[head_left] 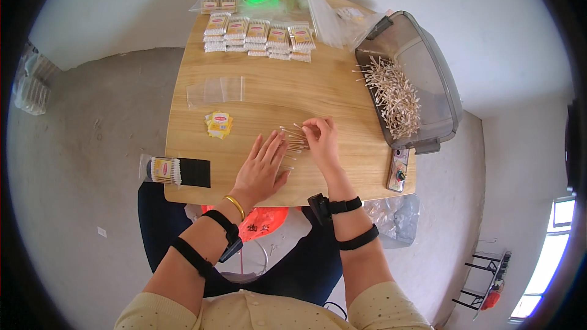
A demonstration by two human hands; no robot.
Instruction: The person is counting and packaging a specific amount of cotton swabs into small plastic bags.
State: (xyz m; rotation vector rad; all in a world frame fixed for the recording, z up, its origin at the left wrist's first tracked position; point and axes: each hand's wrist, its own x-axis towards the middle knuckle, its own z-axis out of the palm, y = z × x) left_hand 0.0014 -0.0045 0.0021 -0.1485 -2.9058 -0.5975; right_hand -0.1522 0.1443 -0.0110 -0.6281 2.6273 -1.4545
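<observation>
Thin wooden cotton swabs (295,139) are being gathered into a small loose bunch at the middle of the pale wooden worktop (342,101), just between the two hands. The left hand (262,170) is being laid flat, palm down and fingers spread wide, beside the bunch, with its fingertips touching the near ends of the sticks; nothing is being gripped by it. The right hand (320,139) is being held curled over the far side of the bunch, its fingers narrowed onto a few swabs as they are being picked at or aligned.

To do this step well, in judgement, the sticks are best being kept parallel, squared against the flat left palm, and pinched lightly so that none are being rolled away towards the worktop edge.

At the right of the frame a grey plastic bin (437,79) of loose swabs is being kept within reach. A clear empty zip bag (215,91) and small yellow paper labels (219,124) are lying left of centre, and filled swab packets (260,36) are being kept in rows at the top.
</observation>
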